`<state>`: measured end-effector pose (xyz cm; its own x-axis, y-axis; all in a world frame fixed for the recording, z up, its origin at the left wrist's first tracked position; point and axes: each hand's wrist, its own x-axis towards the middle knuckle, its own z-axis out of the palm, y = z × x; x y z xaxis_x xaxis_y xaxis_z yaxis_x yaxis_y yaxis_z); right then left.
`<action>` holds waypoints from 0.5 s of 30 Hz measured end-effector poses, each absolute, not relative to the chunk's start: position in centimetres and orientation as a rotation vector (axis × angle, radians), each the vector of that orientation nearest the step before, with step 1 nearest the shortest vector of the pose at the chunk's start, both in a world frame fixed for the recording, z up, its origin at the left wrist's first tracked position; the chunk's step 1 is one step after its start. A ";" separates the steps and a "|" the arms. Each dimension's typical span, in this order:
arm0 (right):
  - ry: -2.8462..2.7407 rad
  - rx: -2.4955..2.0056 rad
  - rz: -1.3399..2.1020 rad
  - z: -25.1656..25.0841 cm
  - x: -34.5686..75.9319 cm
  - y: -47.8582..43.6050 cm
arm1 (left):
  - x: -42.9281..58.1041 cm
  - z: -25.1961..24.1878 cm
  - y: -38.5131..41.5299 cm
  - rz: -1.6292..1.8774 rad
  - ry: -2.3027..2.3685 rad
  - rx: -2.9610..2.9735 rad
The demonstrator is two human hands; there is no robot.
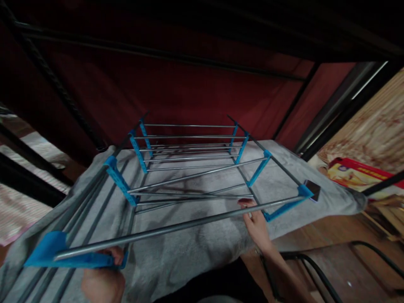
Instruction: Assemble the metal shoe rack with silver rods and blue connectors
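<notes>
A rack of silver metal rods [189,162] and blue plastic brackets lies on its side on a grey blanket [195,248]. My left hand [102,280] is closed round the near-left blue bracket [63,252] at the bottom left. My right hand [255,225] reaches up from below and its fingers pinch the nearest silver rod [176,227], just left of the near-right blue bracket [284,206]. That rod runs from the left bracket to the right one.
A dark red cloth wall with black poles stands behind the rack. A wooden floor, a black wire frame [312,269] and a red and yellow box [356,174] lie to the right. Patterned bedding [19,210] shows at far left.
</notes>
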<state>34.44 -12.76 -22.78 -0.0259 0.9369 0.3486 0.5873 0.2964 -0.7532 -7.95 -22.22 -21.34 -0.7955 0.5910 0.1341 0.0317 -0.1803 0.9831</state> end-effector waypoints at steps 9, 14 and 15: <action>-2.605 -1.467 0.580 -22.0 32.2 3.2 | -7.6 -21.4 -22.5 2.069 1.607 0.644; -2.785 -1.403 0.568 -23.1 31.7 4.2 | -7.5 -21.7 -22.7 2.103 1.579 0.610; -2.799 -1.401 0.550 -23.1 32.0 4.3 | -7.5 -21.8 -22.7 2.099 1.573 0.612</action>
<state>31.97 4.29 -23.10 -0.6107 0.7700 -0.1849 0.7826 0.5514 -0.2889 -7.54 -22.74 -21.77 -0.8032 0.5898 0.0837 -0.0851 -0.2527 0.9638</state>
